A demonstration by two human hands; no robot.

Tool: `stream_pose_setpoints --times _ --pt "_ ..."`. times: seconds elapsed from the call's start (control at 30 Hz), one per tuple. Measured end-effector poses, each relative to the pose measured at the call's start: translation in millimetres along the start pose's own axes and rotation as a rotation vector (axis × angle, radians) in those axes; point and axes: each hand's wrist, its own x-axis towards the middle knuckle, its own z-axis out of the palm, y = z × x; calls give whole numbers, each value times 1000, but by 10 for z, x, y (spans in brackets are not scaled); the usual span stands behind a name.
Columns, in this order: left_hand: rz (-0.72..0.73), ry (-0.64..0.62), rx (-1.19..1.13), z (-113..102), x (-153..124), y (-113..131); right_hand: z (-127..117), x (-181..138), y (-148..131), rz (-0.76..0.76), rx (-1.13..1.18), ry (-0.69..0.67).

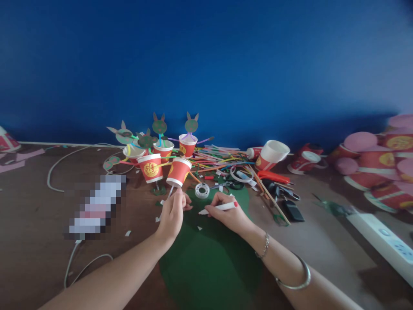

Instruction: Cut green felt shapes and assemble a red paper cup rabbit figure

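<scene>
My right hand [227, 213] grips a white marker [222, 207] with a red end, its tip pointing left above a green sheet [209, 262]. My left hand [174, 211] is closed, fingers curled, just below a tilted red paper cup [178, 172]. A thin white stick shows between that cup and the hand; whatever the fingers hold is hidden. Between the hands and slightly beyond them lies a roll of clear tape [202, 190]. Behind my left hand stand several red cups with paper animal heads, one a eared head [191, 125] on purple stems.
Colourful sticks [219, 155] are heaped at the back, near scissors [237, 185] and a larger white-lined cup [274, 153]. An orange-handled tool [274, 176] and keys lie right. A power strip [383, 237] is at far right, a blurred phone-like device [98, 206] with cable at left.
</scene>
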Motion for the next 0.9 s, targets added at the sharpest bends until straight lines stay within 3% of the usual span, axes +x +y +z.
stream_pose_setpoints --times 0.13,0.4,0.73,0.9 --pt "2 -5 -7 -7 -3 -5 -13 22 24 -8 79 48" --pt "-2 -9 -35 -10 2 2 -97 61 58 38 519 239" --pt "53 14 -25 -18 -3 18 -163 109 123 48 714 299" --pt "67 4 -45 -14 -1 21 -172 97 160 9 683 361"
